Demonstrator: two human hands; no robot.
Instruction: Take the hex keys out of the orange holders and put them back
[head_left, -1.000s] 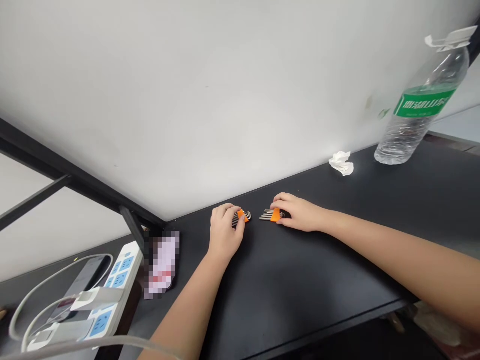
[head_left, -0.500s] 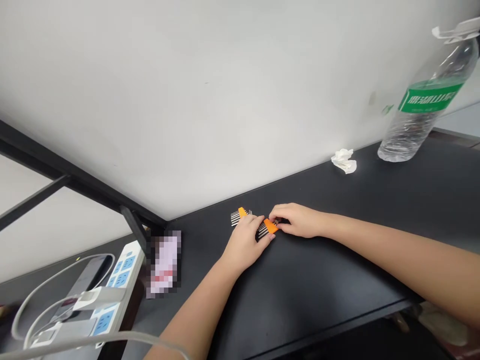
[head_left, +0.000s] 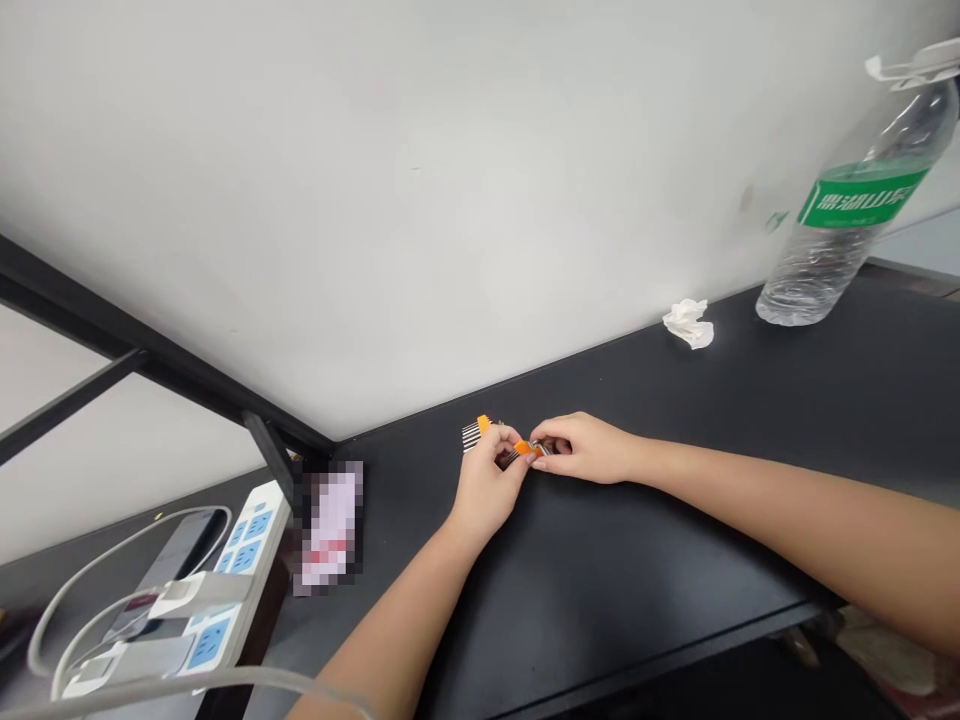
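Observation:
Two orange holders with slim metal rods, which look like hex key sets, are on the black desk. One hex key set point(head_left: 484, 424) lies by the wall side of my left hand, its rods spread toward the left. My left hand point(head_left: 489, 490) is closed in a pinch on the other orange hex key holder point(head_left: 523, 449). Bent at the fingers, my right hand point(head_left: 589, 447) pinches the metal keys point(head_left: 543, 451) at the right side of that holder. The fingertips partly hide the keys, so how many it grips is unclear.
A crumpled white tissue point(head_left: 689, 323) and a large clear bottle point(head_left: 847, 215) with a green label stand along the wall. At left are a white power strip point(head_left: 251, 545) with plugs and cables, a phone point(head_left: 169, 565), a blurred pinkish packet point(head_left: 330, 530) and a black metal frame point(head_left: 195, 395).
My left fingers have closed onto the orange holder, now tilted and shifted slightly left. My right hand has come nearer to my left. The other set has stayed in place.

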